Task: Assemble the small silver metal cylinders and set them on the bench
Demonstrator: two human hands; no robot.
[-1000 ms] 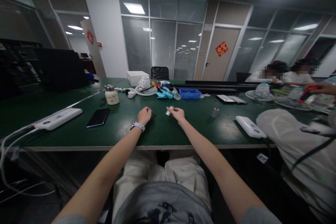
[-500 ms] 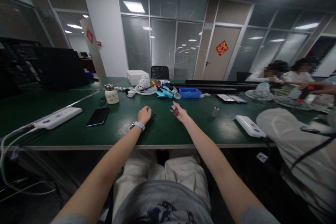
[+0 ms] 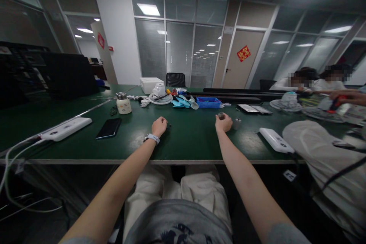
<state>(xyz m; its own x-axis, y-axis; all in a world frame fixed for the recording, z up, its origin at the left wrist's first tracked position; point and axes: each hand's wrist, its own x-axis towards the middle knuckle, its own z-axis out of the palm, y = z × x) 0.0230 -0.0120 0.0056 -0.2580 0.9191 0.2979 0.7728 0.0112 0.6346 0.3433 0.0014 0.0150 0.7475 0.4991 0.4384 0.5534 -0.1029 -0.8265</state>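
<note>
My right hand (image 3: 223, 123) rests on the green table (image 3: 185, 141), fingers closed round a small metal cylinder (image 3: 221, 115) that shows at the fingertips. A second small grey cylinder (image 3: 236, 123) stands just to its right, close to the hand. My left hand (image 3: 159, 126) lies as a fist near the table's middle, a watch on the wrist. A tiny dark piece (image 3: 169, 124) sits at its knuckles; whether the fist holds it I cannot make out.
A black phone (image 3: 108, 128) and white power strip (image 3: 66, 128) lie left; another white strip (image 3: 276, 140) lies right. Farther back stand a small cream bottle (image 3: 124, 103), a white fan (image 3: 160, 95), blue fan blades (image 3: 183, 102) and a blue tray (image 3: 208, 102). Other people work at far right.
My right hand has carried the small metal cylinder to the right, from the table's middle to beside the grey cylinder. My left fist has stayed put.
</note>
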